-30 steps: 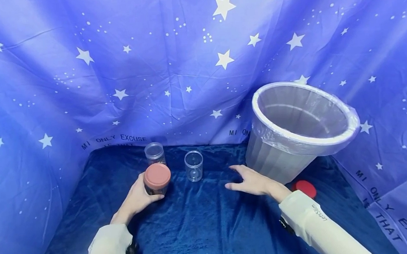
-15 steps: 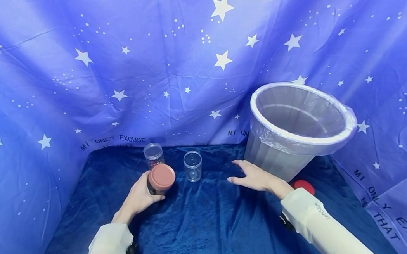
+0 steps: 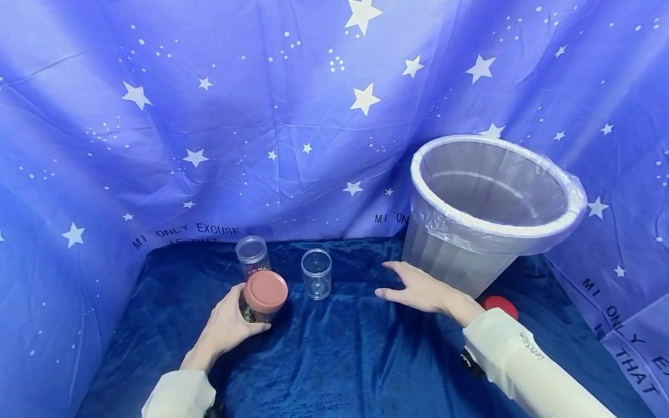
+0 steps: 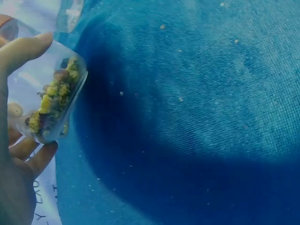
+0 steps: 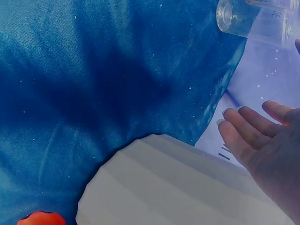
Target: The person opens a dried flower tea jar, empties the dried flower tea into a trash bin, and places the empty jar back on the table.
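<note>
My left hand (image 3: 229,324) grips a clear jar (image 4: 51,93) with a pinkish-brown lid (image 3: 267,291). Dried yellow and dark bits, like dried flowers, lie in its bottom, best seen in the left wrist view. The jar tilts slightly and seems to hang just above the cloth. Behind it stands a lidless clear jar (image 3: 252,249) with some small reddish bits inside, partly hidden by the held jar. Another clear jar (image 3: 317,274) without a lid stands upright to the right and looks empty. My right hand (image 3: 417,289) holds nothing, its fingers loosely spread beside the bin.
A pale trash bin (image 3: 458,259) lined with a clear bag stands at the back right. A red lid (image 3: 500,306) lies by its base, partly behind my right forearm. Dark blue cloth (image 3: 333,369) covers the table, with starry blue curtains (image 3: 282,110) around it.
The held jar has shifted slightly right and is tilted more, showing its contents. My right hand has moved very little. The view has shifted slightly.
</note>
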Demonstrator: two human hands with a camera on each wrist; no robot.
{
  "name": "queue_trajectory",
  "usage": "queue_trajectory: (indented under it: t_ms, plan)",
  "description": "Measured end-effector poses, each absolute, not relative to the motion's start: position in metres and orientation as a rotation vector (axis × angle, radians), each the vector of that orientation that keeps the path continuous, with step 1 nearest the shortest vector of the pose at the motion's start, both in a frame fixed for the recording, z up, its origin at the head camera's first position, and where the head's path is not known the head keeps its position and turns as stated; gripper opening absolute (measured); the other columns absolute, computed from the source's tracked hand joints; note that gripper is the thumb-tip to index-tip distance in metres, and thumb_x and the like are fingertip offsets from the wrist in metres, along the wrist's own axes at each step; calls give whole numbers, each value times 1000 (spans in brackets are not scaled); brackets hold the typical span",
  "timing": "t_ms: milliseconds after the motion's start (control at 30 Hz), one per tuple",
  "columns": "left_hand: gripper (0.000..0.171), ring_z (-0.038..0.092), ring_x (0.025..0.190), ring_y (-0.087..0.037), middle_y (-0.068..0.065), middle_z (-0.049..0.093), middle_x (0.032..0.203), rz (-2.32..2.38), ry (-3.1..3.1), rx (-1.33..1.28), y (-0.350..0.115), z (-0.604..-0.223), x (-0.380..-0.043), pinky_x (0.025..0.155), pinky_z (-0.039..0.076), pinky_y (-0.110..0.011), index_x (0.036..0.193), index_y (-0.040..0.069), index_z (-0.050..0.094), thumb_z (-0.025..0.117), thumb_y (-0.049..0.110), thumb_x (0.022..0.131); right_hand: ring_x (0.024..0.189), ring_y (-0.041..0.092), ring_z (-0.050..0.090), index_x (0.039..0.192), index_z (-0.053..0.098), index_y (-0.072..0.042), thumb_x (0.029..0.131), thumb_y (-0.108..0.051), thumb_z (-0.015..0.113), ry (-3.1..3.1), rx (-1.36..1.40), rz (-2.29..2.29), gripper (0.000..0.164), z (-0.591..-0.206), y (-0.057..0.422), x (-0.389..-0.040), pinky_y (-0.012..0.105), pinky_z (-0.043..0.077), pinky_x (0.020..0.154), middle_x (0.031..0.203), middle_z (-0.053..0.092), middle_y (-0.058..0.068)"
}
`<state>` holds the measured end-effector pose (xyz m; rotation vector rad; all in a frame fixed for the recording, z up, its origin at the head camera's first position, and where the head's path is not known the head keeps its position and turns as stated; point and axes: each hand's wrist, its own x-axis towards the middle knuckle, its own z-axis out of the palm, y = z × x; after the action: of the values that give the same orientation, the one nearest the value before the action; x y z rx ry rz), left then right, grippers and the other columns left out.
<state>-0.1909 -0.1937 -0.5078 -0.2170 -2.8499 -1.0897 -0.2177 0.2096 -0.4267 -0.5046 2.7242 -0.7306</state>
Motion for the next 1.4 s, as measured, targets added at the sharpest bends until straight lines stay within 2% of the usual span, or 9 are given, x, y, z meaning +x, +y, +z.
queue_trajectory:
  t_ms: [233,500,767,1133,1400]
  plan:
    - [92,59,117,-34,-13,62,128,-1017,-2802,-268,-196,-494,-185,95,47,-57,137,9,49,90,44,62,139,42,41,149,36,1,92,-55,58,2732,-506,-706,83,-426,209,-217,58,34,112,150,41,26]
    - [97,59,117,-33,-12,62,129,-906,-2773,-373,-187,-474,-184,95,47,-56,139,10,49,87,55,61,140,39,40,150,37,-5,85,-62,64,2785,-607,-612,90,-423,200,-215,56,34,113,151,42,21]
    - [96,61,114,-31,-10,63,128,-862,-2731,-482,-167,-458,-179,94,48,-56,139,15,49,86,56,61,135,37,46,149,39,-7,81,-66,65,2867,-794,-493,94,-409,180,-213,54,38,111,147,48,17]
    - [91,62,109,-24,-4,65,121,-825,-2668,-587,-144,-441,-179,94,50,-52,136,17,51,83,59,62,142,32,41,152,35,-11,80,-69,65,2905,-904,-489,97,-381,162,-213,54,34,114,153,43,11]
    - [90,63,107,-22,-3,66,118,-801,-2621,-634,-132,-434,-181,92,51,-50,135,18,52,82,61,62,142,29,41,153,33,-12,79,-70,65,2905,-953,-514,98,-369,155,-212,52,36,114,154,42,9]
